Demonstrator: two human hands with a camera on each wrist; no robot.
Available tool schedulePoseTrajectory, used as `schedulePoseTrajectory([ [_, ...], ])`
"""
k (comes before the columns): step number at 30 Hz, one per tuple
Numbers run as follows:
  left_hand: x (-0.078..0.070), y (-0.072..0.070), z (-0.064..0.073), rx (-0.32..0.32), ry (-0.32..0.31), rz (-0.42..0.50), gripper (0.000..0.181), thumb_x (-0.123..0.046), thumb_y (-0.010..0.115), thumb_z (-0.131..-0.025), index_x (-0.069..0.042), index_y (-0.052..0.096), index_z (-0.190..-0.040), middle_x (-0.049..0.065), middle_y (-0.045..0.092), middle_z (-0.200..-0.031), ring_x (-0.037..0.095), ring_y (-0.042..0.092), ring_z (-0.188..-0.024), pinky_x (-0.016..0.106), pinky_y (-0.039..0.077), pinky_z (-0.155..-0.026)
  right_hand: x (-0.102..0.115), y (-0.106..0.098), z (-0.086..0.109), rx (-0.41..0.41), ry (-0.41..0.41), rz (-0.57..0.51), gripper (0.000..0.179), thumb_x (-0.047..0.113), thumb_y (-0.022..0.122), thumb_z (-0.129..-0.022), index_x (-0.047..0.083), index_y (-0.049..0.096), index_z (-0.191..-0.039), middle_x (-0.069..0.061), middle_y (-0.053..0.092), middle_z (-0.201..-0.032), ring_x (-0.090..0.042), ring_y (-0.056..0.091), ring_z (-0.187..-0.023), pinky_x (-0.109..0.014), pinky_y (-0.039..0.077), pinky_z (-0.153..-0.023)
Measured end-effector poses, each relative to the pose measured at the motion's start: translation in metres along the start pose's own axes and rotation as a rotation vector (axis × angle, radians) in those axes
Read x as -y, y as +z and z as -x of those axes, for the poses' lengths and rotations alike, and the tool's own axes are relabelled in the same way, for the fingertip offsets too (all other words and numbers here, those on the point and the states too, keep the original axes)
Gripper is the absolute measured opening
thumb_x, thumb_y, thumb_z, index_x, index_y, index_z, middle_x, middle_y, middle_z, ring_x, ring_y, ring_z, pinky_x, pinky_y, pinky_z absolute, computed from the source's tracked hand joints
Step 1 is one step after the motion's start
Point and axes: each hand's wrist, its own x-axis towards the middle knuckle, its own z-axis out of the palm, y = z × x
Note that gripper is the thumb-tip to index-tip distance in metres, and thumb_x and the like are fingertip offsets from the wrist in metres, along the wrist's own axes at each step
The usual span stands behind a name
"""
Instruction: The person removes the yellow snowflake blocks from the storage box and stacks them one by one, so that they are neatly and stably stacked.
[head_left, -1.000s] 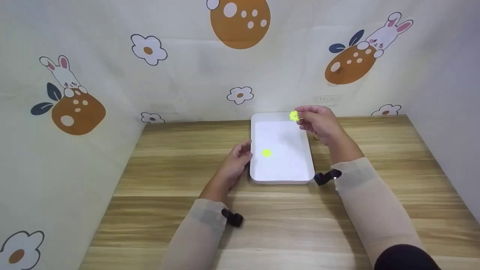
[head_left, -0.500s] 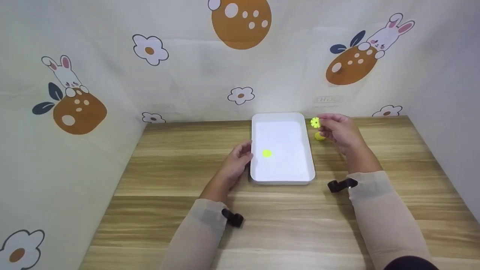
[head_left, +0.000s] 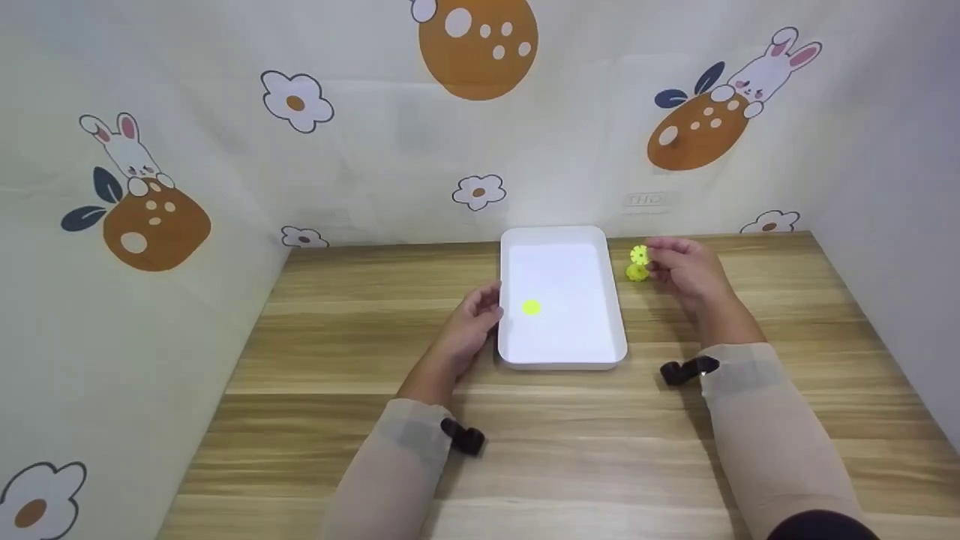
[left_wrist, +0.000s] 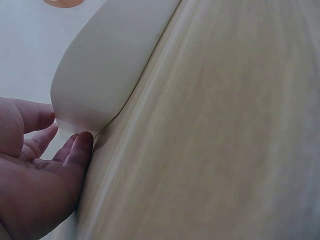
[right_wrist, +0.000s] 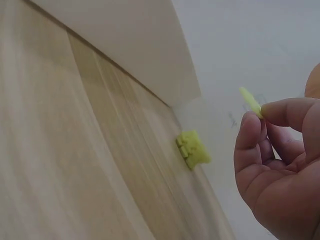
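Note:
My right hand [head_left: 686, 274] pinches a yellow-green notched interlocking disc [head_left: 639, 255] between thumb and finger; in the right wrist view the disc [right_wrist: 251, 103] shows edge-on. Just below it, on the table right of the tray, sits a yellow notched piece [head_left: 637, 273], which looks like a thick clump in the right wrist view. A second yellow-green disc [head_left: 531, 307] lies flat inside the white tray [head_left: 562, 367]. On the tray's left side my left hand [head_left: 469, 326] rests its fingertips and thumb against the outer wall, fingers relaxed, as the left wrist view also shows.
The wood-grain table [head_left: 337, 337] meets a pale curtain [head_left: 375, 150] printed with rabbits, flowers and orange fruit at its back and sides. Dark wrist cameras [head_left: 684, 370] stick out from both sleeves.
Holding the disc, my right hand has moved right from above the tray's far right corner and lowered beside the tray, close over the yellow piece. The left hand has stayed at the tray.

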Motion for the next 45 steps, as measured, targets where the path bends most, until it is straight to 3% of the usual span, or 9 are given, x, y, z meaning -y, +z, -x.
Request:
schedulePoseTrajectory([
  [12, -0.001, 0.001, 0.001, -0.016, 0.003, -0.007, 0.051, -0.003, 0.054, -0.108, -0.005, 0.046, -0.159, 0.017, 0.05, -0.161, 0.03, 0.047, -0.151, 0.043, 0.036, -0.132, -0.015, -0.011, -0.01, -0.015, 0.051, 0.056, 0.041, 0.01, 0.07, -0.103, -0.003, 0.062, -0.141, 0.003, 0.075, -0.102, -0.009, 0.07, -0.085, -0.02, 0.064, -0.081],
  [23, 0.0, 0.001, 0.001, -0.011, -0.008, -0.005, 0.052, -0.004, 0.054, -0.108, -0.006, 0.046, -0.159, 0.016, 0.05, -0.161, 0.03, 0.047, -0.151, 0.044, 0.038, -0.131, -0.02, -0.012, -0.013, -0.018, 0.069, 0.141, 0.048, 0.013, 0.07, -0.104, -0.003, 0.058, -0.147, 0.005, 0.073, -0.108, -0.007, 0.07, -0.09, -0.019, 0.063, -0.088],
  [36, -0.002, 0.0, 0.003, 0.004, -0.014, -0.02, 0.053, -0.007, 0.053, -0.109, -0.009, 0.043, -0.162, 0.014, 0.046, -0.166, 0.029, 0.043, -0.156, 0.043, 0.034, -0.133, -0.021, -0.012, -0.012, -0.029, 0.079, 0.207, 0.051, 0.013, 0.07, -0.103, -0.004, 0.056, -0.149, 0.007, 0.071, -0.104, -0.003, 0.07, -0.086, -0.017, 0.063, -0.085],
  [40, -0.002, 0.0, 0.001, -0.009, -0.036, -0.015, 0.053, -0.008, 0.054, -0.109, -0.011, 0.045, -0.161, 0.012, 0.048, -0.165, 0.027, 0.045, -0.154, 0.042, 0.036, -0.132, -0.021, -0.012, -0.012, -0.032, 0.076, 0.215, 0.05, 0.013, 0.069, -0.104, -0.004, 0.057, -0.149, 0.005, 0.069, -0.108, -0.003, 0.071, -0.085, -0.017, 0.063, -0.086],
  [45, -0.001, 0.0, 0.0, -0.002, -0.017, 0.001, 0.053, -0.005, 0.053, -0.109, -0.007, 0.044, -0.161, 0.015, 0.048, -0.164, 0.029, 0.046, -0.153, 0.043, 0.037, -0.132, -0.021, -0.011, -0.012, -0.037, 0.076, 0.232, 0.049, 0.014, 0.068, -0.104, -0.003, 0.057, -0.149, 0.0, 0.068, -0.115, -0.003, 0.072, -0.087, -0.018, 0.063, -0.089],
])
